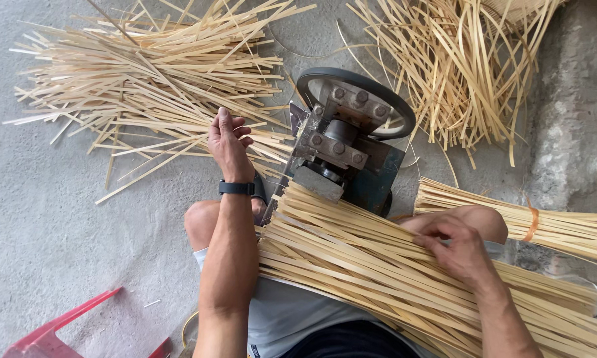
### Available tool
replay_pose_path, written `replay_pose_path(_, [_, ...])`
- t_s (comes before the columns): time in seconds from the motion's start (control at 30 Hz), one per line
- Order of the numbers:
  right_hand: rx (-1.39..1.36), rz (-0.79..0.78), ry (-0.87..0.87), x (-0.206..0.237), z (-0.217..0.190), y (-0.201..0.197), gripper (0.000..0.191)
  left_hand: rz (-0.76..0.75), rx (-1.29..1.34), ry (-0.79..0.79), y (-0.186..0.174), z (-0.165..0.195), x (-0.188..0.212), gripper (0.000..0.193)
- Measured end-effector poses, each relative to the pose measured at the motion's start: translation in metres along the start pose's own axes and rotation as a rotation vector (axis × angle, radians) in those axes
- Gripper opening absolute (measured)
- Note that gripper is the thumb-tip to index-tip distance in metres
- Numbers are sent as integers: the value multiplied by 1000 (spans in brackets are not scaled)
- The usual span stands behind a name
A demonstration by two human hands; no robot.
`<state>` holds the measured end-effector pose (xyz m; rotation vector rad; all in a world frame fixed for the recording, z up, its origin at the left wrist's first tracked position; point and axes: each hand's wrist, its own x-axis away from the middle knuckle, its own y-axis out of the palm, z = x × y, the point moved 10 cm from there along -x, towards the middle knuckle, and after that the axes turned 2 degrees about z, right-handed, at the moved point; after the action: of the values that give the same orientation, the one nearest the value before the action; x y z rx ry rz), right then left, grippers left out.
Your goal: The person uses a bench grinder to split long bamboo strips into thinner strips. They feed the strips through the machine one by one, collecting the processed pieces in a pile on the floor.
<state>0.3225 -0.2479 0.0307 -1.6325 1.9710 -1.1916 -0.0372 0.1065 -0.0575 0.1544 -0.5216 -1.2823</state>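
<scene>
Already a big loose pile (146,86) of thin strips lies on the floor (40,225) past the machine (341,142), toward the far left corner. To me those look like strips that went through. A second tangled heap (464,66) lies at the far right.

The left hand (229,142) is up by the left side of the machine, near the pile. Its fingers are close together and bent, and it seems to pinch a thin strip there, but I cannot tell for sure.

The right hand (461,248) rests on a thick stack of flat strips (378,272) that lies across the person's lap. Its fingers are curled and press on the top strips, as if picking one out. The near end of the stack touches the machine.

A tied bundle (544,225) with an orange band lies on the floor at the right, not opened yet. A red stool (66,331) shows at the near left corner.

I think a good part is done, but the lap stack and the bundle mean lots are left.
</scene>
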Motion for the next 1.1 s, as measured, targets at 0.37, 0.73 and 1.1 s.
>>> replay_pose_path(0.37, [175,272,188,52,81,-122,25,-29,-30,-6,4,2,1,30])
replay_pose_path(0.73, [311,349,20,-2,19,-86,23,-269,-134,-15,42,6,25,37])
replay_pose_path(1.1, [156,259,155,-16,11,-67,31,-532,-16,-20,78,19,49,48])
